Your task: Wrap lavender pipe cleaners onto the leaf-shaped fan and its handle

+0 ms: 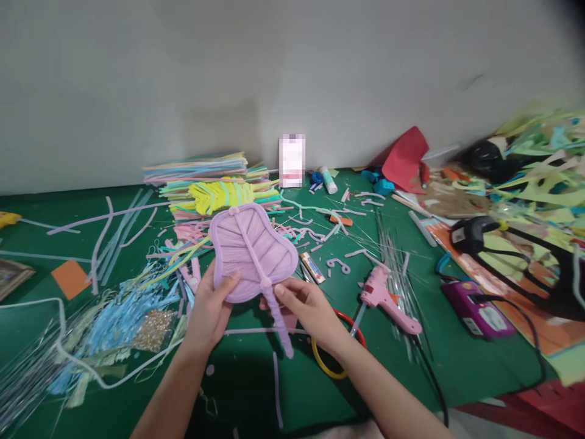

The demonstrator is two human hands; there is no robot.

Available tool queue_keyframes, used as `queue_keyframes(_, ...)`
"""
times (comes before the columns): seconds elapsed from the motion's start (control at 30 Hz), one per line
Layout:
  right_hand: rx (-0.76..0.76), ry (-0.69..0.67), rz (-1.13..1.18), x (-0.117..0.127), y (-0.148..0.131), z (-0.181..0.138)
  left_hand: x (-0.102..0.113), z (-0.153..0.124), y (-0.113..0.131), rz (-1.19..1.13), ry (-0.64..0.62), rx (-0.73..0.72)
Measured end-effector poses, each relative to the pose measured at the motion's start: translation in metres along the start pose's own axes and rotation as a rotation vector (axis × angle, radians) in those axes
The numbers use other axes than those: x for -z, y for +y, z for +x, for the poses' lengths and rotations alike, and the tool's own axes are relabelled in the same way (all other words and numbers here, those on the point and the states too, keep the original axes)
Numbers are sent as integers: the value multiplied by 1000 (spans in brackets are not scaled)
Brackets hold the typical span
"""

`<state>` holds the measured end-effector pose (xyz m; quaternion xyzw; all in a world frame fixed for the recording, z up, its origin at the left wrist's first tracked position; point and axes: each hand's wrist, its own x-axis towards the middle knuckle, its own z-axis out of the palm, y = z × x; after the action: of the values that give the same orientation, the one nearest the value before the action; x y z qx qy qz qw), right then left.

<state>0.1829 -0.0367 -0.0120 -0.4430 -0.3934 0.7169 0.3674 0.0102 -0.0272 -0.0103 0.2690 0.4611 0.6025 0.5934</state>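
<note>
A lilac leaf-shaped fan (253, 250) made of pipe cleaners is held up over the green table (36, 225), its fuzzy handle pointing down toward me. My left hand (210, 311) grips the fan's lower left edge, thumb on its face. My right hand (308, 311) pinches the spot where the handle meets the fan. Under my right wrist lie a red and a yellow ring (329, 363).
A pink glue gun (386, 299) lies right of my hands beside thin wires (393, 256). A stack of coloured paper strips (205, 183) stands at the back. Blue tassels (114, 323), a purple device (478, 311), a black tool (470, 235) and paper scraps surround them.
</note>
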Motion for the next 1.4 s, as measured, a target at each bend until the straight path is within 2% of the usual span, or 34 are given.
queue_keyframes(0.07,104,112,-268,15,-6,1,2,3,5,-61,39,10)
queue_keyframes(0.13,245,309,-660,31,-12,3,6,7,9,-104,111,35)
queue_keyframes(0.2,346,433,-1069,42,-17,8,9,10,10,-122,179,56)
queue_keyframes(0.3,303,407,-1465,42,-19,22,11,12,9,-136,213,80)
queue_keyframes(0.43,242,284,-1625,26,-18,44,6,10,5,-150,219,126)
queue_keyframes(0.53,241,261,-1610,23,-22,50,1,7,6,-166,210,166)
queue_keyframes(0.67,197,283,-1481,38,-43,34,-5,5,8,-220,244,226)
queue_keyframes(0.73,184,267,-1186,49,-55,21,-7,5,7,-219,256,247)
queue_keyframes(0.9,261,146,-352,67,-71,-5,-12,4,4,-149,189,229)
queue_keyframes(0.97,353,197,-163,71,-72,-11,-13,3,2,-143,172,226)
queue_keyframes(1.03,486,321,-106,71,-71,-15,-14,3,1,-144,142,234)
queue_keyframes(1.13,630,484,-150,68,-68,-19,-15,2,0,-134,105,249)
queue_keyframes(1.4,690,633,-211,49,-57,-32,-11,1,-7,-95,87,255)
